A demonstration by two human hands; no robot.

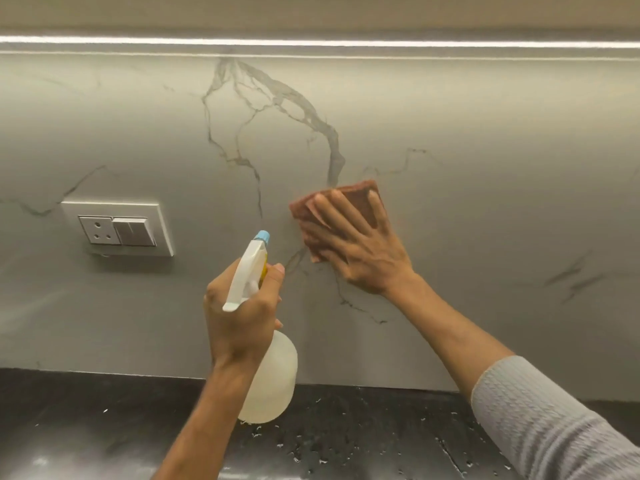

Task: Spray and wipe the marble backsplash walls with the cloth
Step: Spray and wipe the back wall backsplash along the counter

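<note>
The grey marble backsplash (467,140) with dark veins fills the view. My right hand (356,244) presses a folded reddish-brown cloth (360,199) flat against the wall, fingers spread and straight. My left hand (239,317) grips a translucent white spray bottle (273,379) by its neck. Its white trigger head with a blue nozzle (262,237) points up at the wall, just left of the cloth. One finger curls around the trigger side.
A white switch and socket plate (117,228) is set in the wall at the left. A lit light strip (311,41) runs along the top under the cabinets. The black countertop (86,427) below carries water droplets and small white specks.
</note>
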